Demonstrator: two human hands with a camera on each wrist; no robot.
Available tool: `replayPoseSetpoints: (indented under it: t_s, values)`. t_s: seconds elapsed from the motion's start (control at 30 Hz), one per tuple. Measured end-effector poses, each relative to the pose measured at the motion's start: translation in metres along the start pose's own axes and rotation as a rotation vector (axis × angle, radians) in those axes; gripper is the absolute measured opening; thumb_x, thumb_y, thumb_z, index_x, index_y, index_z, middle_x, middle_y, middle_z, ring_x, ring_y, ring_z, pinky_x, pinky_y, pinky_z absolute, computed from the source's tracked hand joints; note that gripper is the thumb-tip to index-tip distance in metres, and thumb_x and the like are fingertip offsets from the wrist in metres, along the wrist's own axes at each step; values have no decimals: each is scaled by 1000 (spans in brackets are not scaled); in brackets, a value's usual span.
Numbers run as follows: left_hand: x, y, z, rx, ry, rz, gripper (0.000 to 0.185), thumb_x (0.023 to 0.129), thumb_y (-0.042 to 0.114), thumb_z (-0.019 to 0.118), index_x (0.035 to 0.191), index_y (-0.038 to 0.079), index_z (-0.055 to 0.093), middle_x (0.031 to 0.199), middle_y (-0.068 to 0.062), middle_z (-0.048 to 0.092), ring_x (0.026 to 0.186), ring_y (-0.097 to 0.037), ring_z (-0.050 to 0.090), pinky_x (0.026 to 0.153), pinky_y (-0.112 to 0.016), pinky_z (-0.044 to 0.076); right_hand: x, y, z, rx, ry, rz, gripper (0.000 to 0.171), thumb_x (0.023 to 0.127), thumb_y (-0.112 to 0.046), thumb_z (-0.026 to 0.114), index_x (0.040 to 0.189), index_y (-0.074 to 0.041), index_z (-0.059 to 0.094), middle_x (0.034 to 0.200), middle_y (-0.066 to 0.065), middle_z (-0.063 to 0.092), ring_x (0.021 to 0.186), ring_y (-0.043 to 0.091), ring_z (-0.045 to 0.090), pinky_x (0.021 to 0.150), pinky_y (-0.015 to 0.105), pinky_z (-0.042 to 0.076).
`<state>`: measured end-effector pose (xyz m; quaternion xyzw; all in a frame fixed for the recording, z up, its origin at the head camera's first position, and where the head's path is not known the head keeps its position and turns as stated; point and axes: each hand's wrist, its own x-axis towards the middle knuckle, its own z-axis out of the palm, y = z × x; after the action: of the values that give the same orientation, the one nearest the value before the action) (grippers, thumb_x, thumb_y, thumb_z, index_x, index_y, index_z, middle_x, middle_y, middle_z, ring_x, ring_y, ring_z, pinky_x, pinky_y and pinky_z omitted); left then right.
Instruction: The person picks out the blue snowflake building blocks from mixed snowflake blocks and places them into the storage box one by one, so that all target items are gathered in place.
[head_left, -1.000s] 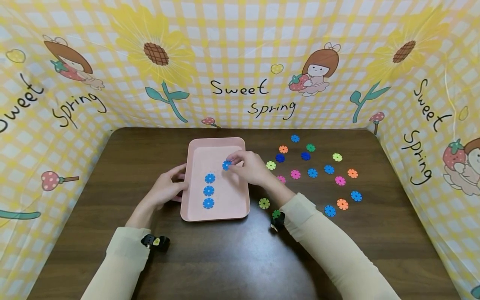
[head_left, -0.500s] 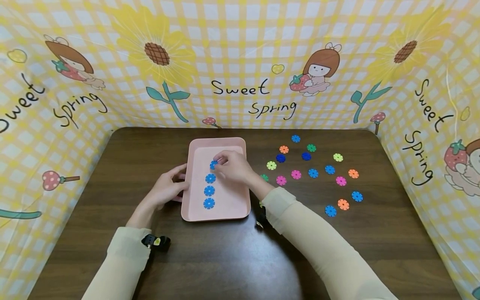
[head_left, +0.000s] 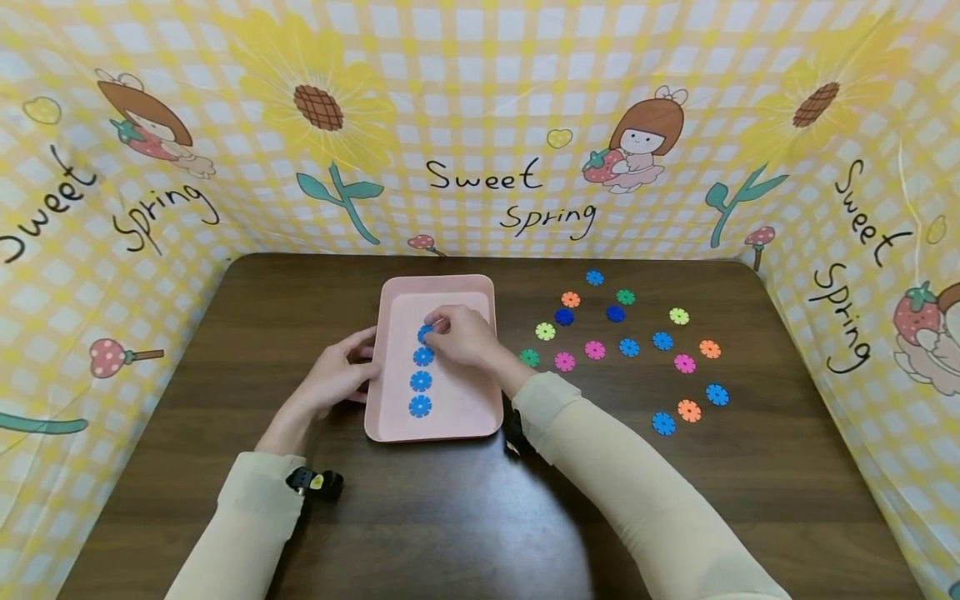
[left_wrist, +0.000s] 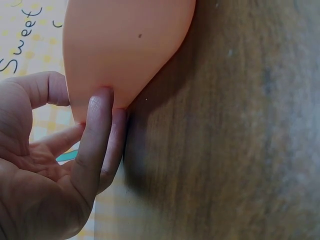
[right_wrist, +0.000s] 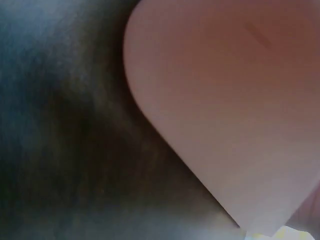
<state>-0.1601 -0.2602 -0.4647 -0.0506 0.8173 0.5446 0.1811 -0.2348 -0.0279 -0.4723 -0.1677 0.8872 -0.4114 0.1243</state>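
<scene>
right hand has slid left over the pink tray, pinching a blue flower disc at the column's far end. three placed discs sit below it, so number four looks nearly done. left hand grips the tray's left side. visible loose discs on the table, 17: 5 light blue ones, 2 dark blue ones, 3 orange ones, 3 pink ones, 2 green ones, 2 lime ones.

A yellow-checked cloth backs a brown wooden table.

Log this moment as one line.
left hand: holding pink rectangular plastic tray; right hand: pinching round notched blue plastic disc; in tray: three matching discs in column; right of tray: multicoloured discs
</scene>
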Motion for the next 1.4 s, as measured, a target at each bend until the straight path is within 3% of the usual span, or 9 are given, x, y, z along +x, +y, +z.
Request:
replayPoseSetpoints:
  t_s: [0.3,0.53,0.83,1.03,1.27,1.4]
  values:
    - [2,-3,-3,20,4,-7,75,96,10,61,164,15,31,140,-27,48,100,-34,66,71,-44,64,-8,-8,-24,-50,-25,-65,34,97,-24,71,127,-8,72,105,2,71,94,16,65,85,31,55]
    - [1,-3,-4,10,0,-6,76,96,8,60,165,15,29,140,-27,46,99,-32,66,72,-43,64,-21,-4,-47,-56,-1,-60,33,98,-27,72,126,-10,73,103,-2,71,97,18,63,86,37,52]
    - [1,-4,-3,12,0,-11,75,97,9,60,165,16,29,140,-26,47,99,-32,66,72,-43,64,-36,15,-81,-55,71,-61,29,99,-29,71,124,-15,73,103,-5,70,90,17,61,70,34,52]
    - [1,-5,-3,13,0,-5,77,96,8,60,165,16,29,140,-26,47,98,-32,66,72,-43,64,-41,31,-107,-17,119,-37,28,99,-30,70,123,-16,72,105,-5,70,101,16,62,84,39,51]
    - [2,-5,-2,13,0,-1,77,95,7,61,165,16,30,140,-26,47,98,-32,66,71,-43,64,-42,52,-135,6,181,10,29,100,-30,70,124,-15,71,109,0,70,102,23,63,81,41,51]
    - [3,-4,-1,13,1,-4,77,95,7,61,165,16,30,140,-26,47,98,-33,66,71,-44,64,-42,67,-148,0,224,44,30,100,-29,69,126,-14,70,110,2,70,107,24,62,90,44,50]
